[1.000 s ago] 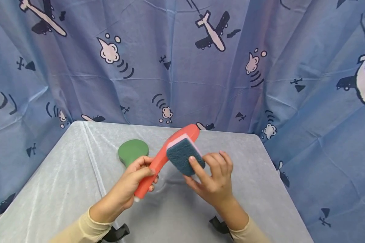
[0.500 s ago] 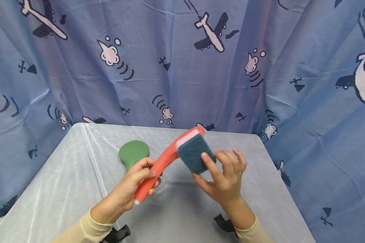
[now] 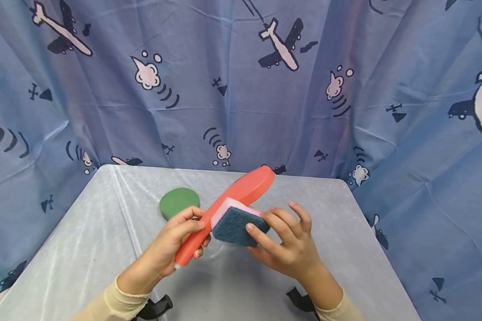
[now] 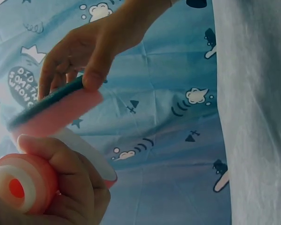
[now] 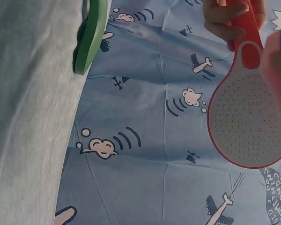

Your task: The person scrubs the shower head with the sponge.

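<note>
Wrapped fingers of the left hand (image 3: pixel 176 238) hold a red paddle (image 3: pixel 247 187) by its handle (image 3: pixel 191 248); the right hand (image 3: pixel 289 245) pinches a sponge (image 3: pixel 238 226).
That low hold apparently keeps the paddle's broad head free, raised and tilted above the table (image 3: pixel 88 240). Taking the sponge by one edge likely leaves its pink side uncovered toward the paddle, dark scouring side outward; whether they touch, I cannot tell. Beyond the left hand, a green paddle (image 3: pixel 179 201) lies on the table, partly hidden.
</note>
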`<action>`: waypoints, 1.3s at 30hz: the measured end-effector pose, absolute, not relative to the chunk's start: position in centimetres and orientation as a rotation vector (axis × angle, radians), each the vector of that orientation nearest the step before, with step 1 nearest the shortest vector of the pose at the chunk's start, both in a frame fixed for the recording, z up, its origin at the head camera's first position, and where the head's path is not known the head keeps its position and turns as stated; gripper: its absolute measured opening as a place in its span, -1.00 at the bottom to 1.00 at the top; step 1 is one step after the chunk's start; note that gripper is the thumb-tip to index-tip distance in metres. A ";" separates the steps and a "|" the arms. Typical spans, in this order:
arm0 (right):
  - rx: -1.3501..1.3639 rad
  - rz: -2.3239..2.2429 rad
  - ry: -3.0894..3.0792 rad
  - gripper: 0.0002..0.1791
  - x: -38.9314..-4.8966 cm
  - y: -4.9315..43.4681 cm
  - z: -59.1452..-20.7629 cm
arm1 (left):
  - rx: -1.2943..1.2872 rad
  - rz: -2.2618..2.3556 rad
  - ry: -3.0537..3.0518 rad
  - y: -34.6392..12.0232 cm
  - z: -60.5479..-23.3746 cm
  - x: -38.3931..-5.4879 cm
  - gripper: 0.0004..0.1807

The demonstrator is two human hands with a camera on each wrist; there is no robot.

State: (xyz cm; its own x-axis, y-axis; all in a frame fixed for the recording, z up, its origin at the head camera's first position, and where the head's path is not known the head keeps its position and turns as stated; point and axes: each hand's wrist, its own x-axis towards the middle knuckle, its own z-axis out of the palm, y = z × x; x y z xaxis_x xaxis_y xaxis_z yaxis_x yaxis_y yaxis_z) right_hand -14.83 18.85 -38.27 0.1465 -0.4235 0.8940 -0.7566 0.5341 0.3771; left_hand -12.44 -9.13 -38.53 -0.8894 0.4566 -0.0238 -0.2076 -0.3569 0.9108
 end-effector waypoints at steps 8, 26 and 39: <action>0.760 0.672 -1.634 -0.44 -14.8 20.6 -37.7 | 0.454 2.255 1.526 -9.4 -38.4 -12.5 -0.80; 0.780 1.429 -1.950 -0.36 -14.1 22.0 -38.7 | 0.882 2.058 2.148 -13.1 -36.1 -12.8 -0.53; 0.567 1.833 -2.102 -0.51 -13.8 21.7 -38.5 | 1.182 1.645 2.825 -14.1 -35.9 -13.0 -0.40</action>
State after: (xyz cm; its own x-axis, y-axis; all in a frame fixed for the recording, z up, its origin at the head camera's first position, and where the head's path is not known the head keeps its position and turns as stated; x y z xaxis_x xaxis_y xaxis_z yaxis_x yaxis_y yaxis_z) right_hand -13.75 21.70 -38.55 -0.8789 -0.1004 0.4663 -0.4756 0.1105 -0.8727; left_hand -12.95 -14.11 -35.90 -0.7197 0.3820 0.5798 0.6928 0.3394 0.6363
